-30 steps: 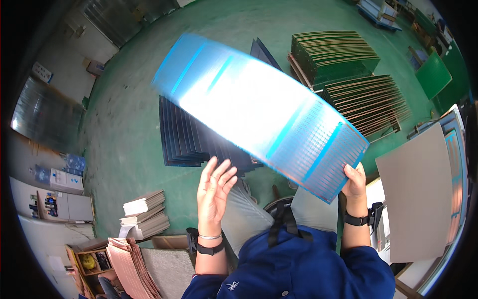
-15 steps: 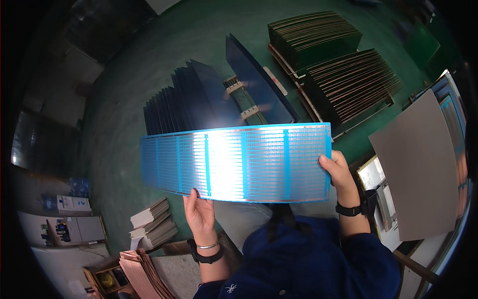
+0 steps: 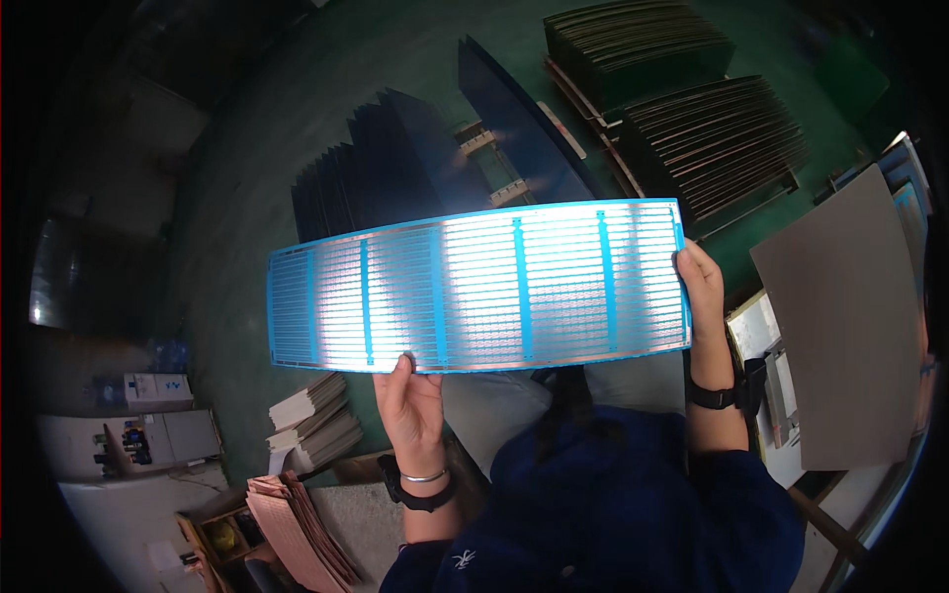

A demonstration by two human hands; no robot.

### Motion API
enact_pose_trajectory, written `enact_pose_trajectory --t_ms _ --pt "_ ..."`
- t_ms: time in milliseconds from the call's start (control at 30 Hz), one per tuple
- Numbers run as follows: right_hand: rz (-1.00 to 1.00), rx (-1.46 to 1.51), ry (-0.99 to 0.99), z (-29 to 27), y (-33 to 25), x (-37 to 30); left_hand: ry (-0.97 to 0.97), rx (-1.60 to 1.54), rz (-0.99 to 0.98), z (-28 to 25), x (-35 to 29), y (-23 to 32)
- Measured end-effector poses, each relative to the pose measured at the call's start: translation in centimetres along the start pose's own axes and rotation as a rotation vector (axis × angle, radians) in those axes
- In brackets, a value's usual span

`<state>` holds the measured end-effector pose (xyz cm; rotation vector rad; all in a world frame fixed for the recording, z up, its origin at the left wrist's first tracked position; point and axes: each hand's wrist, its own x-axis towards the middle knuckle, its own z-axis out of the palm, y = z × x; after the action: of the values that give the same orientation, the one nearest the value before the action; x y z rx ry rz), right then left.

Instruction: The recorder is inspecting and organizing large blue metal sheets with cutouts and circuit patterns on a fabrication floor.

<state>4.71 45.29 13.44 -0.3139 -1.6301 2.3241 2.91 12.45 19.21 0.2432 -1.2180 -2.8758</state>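
Note:
A long, thin circuit board panel (image 3: 479,287) with a blue border and blue cross strips spans the middle of the view, its shiny rows reflecting bright light. My left hand (image 3: 410,405) pinches its near edge, left of centre, thumb on top and fingers underneath. At the right end, my right hand (image 3: 700,282) grips the short edge with the thumb on the face. The panel is held up in the air, tilted slightly, and hides the lower part of the dark blue panels (image 3: 395,158) behind it.
Slotted racks of upright panels (image 3: 717,138) stand at the far right. A large grey sheet (image 3: 840,326) leans on the right. To the left are a stack of pale sheets (image 3: 314,420), copper-coloured sheets (image 3: 297,529) and a white cabinet (image 3: 178,440). Green floor (image 3: 232,247) lies beyond.
Both hands have raised the panel farther away and tilted it, its right end going higher. The bright reflection has spread across more of its face. Both grips are kept.

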Motion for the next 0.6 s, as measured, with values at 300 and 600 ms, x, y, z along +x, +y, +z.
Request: enact_pose_trajectory --t_ms 300,600 --pt "0.126 -0.053 0.056 -4.6 1.1 1.9 -0.032 0.173 0.019 0.4 -0.7 1.4" --pt "0.115 -0.256 0.264 -10.5 2.1 2.4 -0.065 0.181 0.105 -0.1 -0.9 4.1"
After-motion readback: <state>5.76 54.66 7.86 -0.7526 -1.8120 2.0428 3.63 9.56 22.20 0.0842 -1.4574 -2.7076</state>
